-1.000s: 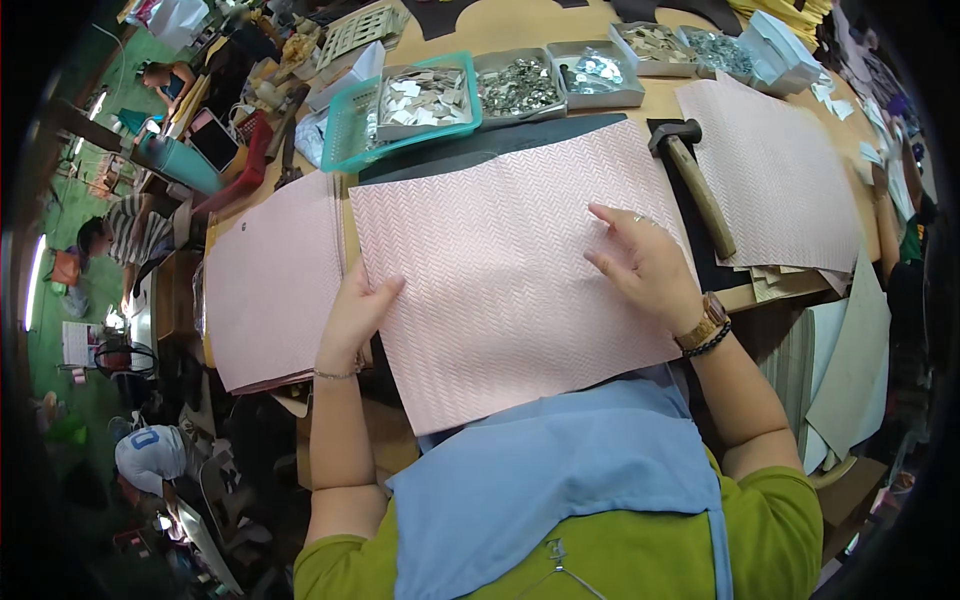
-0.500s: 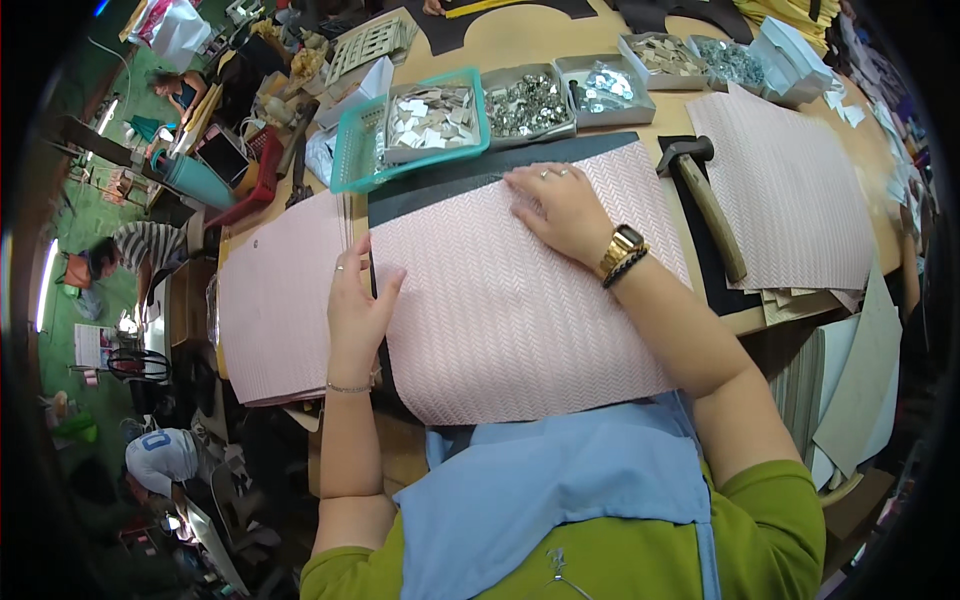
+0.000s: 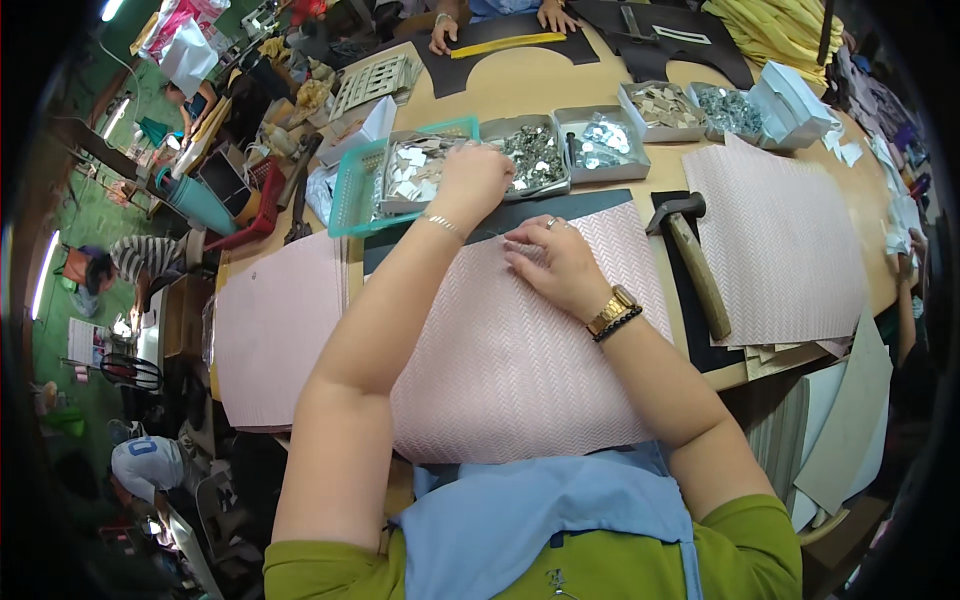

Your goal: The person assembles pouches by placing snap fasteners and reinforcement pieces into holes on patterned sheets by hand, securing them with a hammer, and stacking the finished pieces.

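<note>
A pale pink sheet with a herringbone weave [image 3: 500,350] lies before me over a dark sheet [image 3: 590,204]. My right hand [image 3: 560,265] rests near its far edge, fingers bent, thumb slightly apart, touching the surface. My left hand [image 3: 474,185] reaches across to the small boxes, its fingers curled down at the box of metal fittings [image 3: 538,155]; whatever the fingertips hold is hidden. Left of that box, a carton of small pale pieces [image 3: 405,180] sits in a teal plastic basket [image 3: 352,190], partly covered by my left hand.
A wooden-handled hammer [image 3: 695,260] lies to the right, beside a stack of pink sheets [image 3: 780,250]. Another pink stack [image 3: 280,330] is at the left. More boxes of parts [image 3: 605,148] line the back. Across the table, another person's hands [image 3: 445,35] rest on dark pieces.
My left hand has left the sheet's left edge and moved forward and right to the boxes. My right hand's fingers have bent on the sheet. Another person's hands now show at the far side.
</note>
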Available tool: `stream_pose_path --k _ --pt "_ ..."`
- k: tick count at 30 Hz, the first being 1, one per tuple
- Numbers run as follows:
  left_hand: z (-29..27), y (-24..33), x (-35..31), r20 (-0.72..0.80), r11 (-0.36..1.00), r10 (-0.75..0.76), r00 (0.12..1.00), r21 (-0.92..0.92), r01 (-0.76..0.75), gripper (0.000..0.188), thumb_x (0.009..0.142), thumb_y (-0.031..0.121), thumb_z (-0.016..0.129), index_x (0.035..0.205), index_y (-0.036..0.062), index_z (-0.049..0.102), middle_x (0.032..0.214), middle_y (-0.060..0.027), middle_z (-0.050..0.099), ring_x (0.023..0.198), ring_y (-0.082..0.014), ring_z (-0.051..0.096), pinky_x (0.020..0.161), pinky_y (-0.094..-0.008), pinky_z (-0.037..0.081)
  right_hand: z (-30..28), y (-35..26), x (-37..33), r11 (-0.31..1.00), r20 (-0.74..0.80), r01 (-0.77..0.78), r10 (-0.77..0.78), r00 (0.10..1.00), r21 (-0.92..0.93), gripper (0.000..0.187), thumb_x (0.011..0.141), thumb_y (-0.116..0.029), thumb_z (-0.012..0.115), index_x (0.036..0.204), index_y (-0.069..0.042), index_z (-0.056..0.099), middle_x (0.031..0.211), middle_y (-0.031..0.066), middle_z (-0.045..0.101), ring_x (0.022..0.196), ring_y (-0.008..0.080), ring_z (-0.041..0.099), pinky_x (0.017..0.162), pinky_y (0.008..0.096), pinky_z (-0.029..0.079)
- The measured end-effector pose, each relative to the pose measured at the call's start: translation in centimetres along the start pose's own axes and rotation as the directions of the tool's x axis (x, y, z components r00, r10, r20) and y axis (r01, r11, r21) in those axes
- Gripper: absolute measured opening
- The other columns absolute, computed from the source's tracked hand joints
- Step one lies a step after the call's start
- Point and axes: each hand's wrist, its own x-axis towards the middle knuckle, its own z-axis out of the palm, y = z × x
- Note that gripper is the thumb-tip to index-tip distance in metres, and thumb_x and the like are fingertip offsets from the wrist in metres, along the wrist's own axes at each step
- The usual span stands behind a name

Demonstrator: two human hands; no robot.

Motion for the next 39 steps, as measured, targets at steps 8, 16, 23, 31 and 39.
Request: stream_pose_path --k 8,16,23,31,39 --pt "3.9 1.4 4.0 0.239 0.996 -0.068 0.969 0.080 0.050 0.016 0.090 0.033 0.077 0.103 0.0264 0.084 0.100 -0.0057 0.080 0.105 -0.0278 0.073 0.107 -0.0591 0.041 -0.5 0.5 0.3 0.997 0.029 -0.057 0.055 0.998 0.054 0.018 0.088 -0.021 0.079 0.102 -0.010 0.077 0.100 0.0097 0.073 0.095 0.0329 0.065 0.087 0.0436 0.052" --pt "3.8 0.9 3.2 -0.049 0.985 -0.105 0.993 -0.144 0.097 0.018 0.094 0.029 0.075 0.103 0.0140 0.080 0.095 -0.0085 0.079 0.090 -0.0292 0.075 0.094 -0.0461 0.054 -0.6 1.2 0.3 0.990 0.047 -0.083 0.078 0.996 0.115 0.022 0.089 -0.015 0.077 0.109 -0.008 0.076 0.106 0.0125 0.073 0.095 0.0320 0.067 0.086 0.0432 0.054" --pt "0.5 4.0 -3.8 0.009 0.472 -0.311 0.950 -0.866 0.163 0.020 0.100 0.013 0.073 0.111 -0.0031 0.077 0.101 -0.0053 0.077 0.090 -0.0088 0.069 0.081 -0.0253 0.056 -1.3 1.1 0.7 0.853 -0.159 -0.156 0.267 0.951 0.497 0.037 0.094 -0.006 0.074 0.130 -0.004 0.066 0.114 0.0112 0.068 0.109 0.0219 0.071 0.091 0.0337 0.060" --pt "1.7 4.7 -12.1 0.254 -0.179 -0.428 0.867 -0.965 0.194 0.032 0.100 0.003 0.071 0.129 0.0009 0.061 0.109 -0.0098 0.076 0.098 -0.0175 0.075 0.087 -0.0337 0.065 -1.2 -0.5 0.3 0.832 0.056 -0.175 0.171 0.984 0.526 0.026 0.094 -0.003 0.075 0.120 -0.002 0.073 0.111 0.0110 0.076 0.102 0.0201 0.076 0.091 0.0311 0.061" --pt "1.7 3.8 -13.8 0.358 -0.254 -0.386 0.850 -0.927 0.275 0.040 0.097 0.004 0.075 0.133 0.0013 0.058 0.112 -0.0124 0.076 0.098 -0.0181 0.076 0.084 -0.0293 0.065 -0.7 -0.1 0.0 0.864 0.126 -0.097 0.039 0.991 0.494 0.022 0.089 -0.003 0.080 0.111 -0.001 0.077 0.107 0.0113 0.077 0.095 0.0217 0.077 0.086 0.0322 0.063"
